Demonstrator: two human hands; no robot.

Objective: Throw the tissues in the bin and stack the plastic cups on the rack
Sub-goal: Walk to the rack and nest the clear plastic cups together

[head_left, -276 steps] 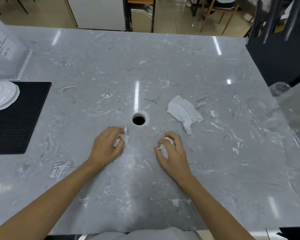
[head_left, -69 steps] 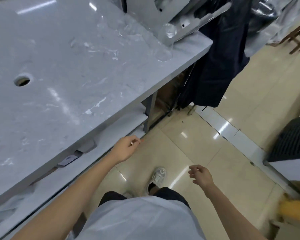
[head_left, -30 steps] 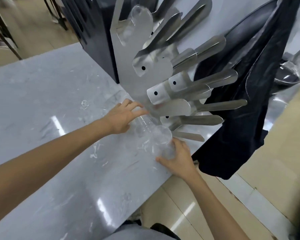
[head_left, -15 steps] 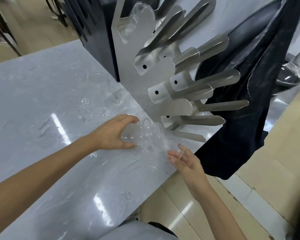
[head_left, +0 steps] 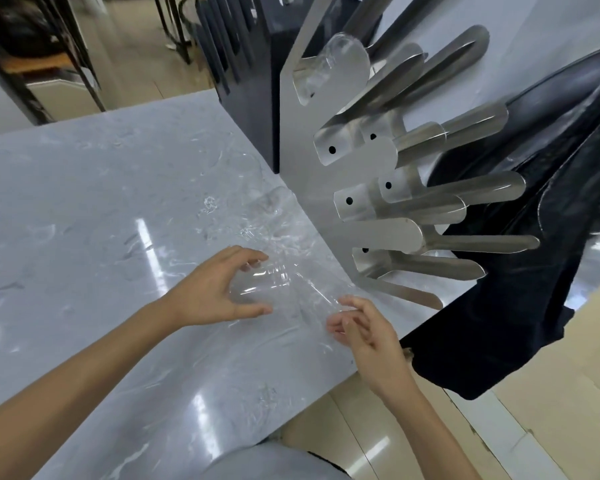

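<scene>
Head view: left hand (head_left: 212, 296) curled around a clear plastic cup (head_left: 267, 285) lying on its side on the grey marble table (head_left: 84, 209), thumb near side, fingers arched over the far side; whether it grips firmly, cannot tell. Right hand (head_left: 364, 330) just right of the cup at the table's near-right edge, fingers loosely spread, holding nothing. Metal rack (head_left: 371, 188) stands right and far of the hands, another clear cup (head_left: 329, 64) on a top peg, dark cloth (head_left: 520, 292) hanging behind it.
</scene>
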